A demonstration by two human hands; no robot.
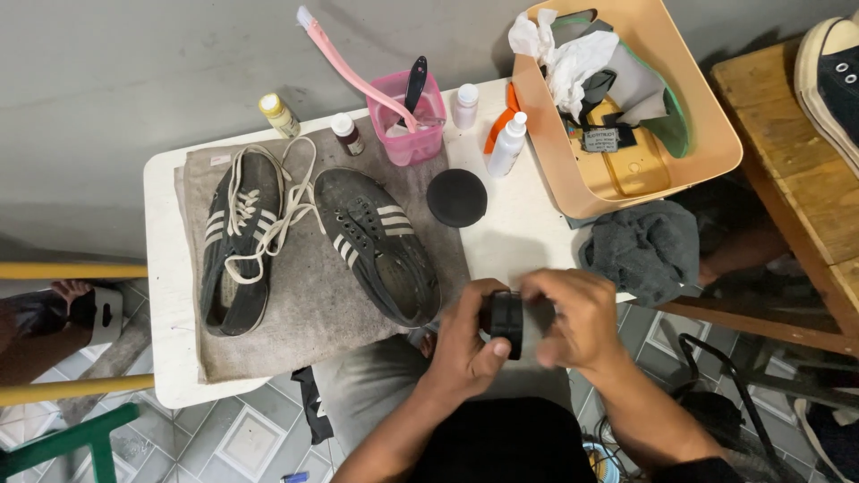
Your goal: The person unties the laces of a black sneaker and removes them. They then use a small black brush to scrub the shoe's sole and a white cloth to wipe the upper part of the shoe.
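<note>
Both hands meet at the near edge of the tabletop, closed round a small black round tin: left hand cups it from below w/ thumb on the side, right hand wraps the other side, fingers curled. Right hand is blurred. Looks like the tin is being twisted open or shut, can't tell which. A flat black disc, prob. a lid, lies on the tabletop just past the hands.

Next move prob. needs a firm counter-twist, tin kept level so nothing spills.

Two dark shoes w/ white stripes sit on a grey towel: left shoe w/ loose white laces, right shoe unlaced.

Packages, back row: yellow-cap bottle, small brown bottle w/ white cap, pink square cup holding a pink brush and a black tool, small white bottle, white squeeze bottle beside an orange one. Beige tub at right holds white rag, dark-labelled yellow item. Labels too small to tell.
</note>
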